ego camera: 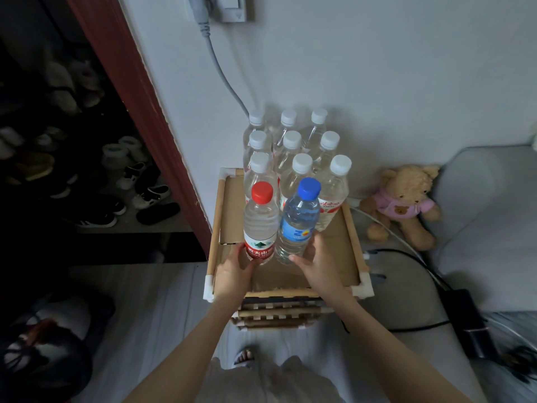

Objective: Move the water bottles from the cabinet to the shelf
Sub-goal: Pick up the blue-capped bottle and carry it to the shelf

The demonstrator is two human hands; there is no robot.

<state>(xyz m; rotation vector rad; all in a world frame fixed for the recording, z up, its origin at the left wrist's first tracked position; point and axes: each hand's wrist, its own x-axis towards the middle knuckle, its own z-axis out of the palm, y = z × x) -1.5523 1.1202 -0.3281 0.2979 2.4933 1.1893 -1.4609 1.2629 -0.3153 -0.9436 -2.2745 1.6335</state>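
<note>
A wooden shelf (353, 228) with a cardboard top stands against the white wall. Several clear bottles with white caps (297, 173) stand in rows at its back. In front of them stand a red-capped bottle (260, 225) and a blue-capped bottle (297, 222), side by side and upright. My left hand (232, 271) grips the base of the red-capped bottle. My right hand (318, 263) wraps round the base of the blue-capped bottle. The fingers behind both bottles are hidden.
A dark open shoe cabinet (72, 158) with several shoes lies to the left behind a red door frame (139, 94). A teddy bear (404, 205) sits right of the shelf by a grey sofa (488, 222). Cables and a black power brick (470, 324) lie on the floor.
</note>
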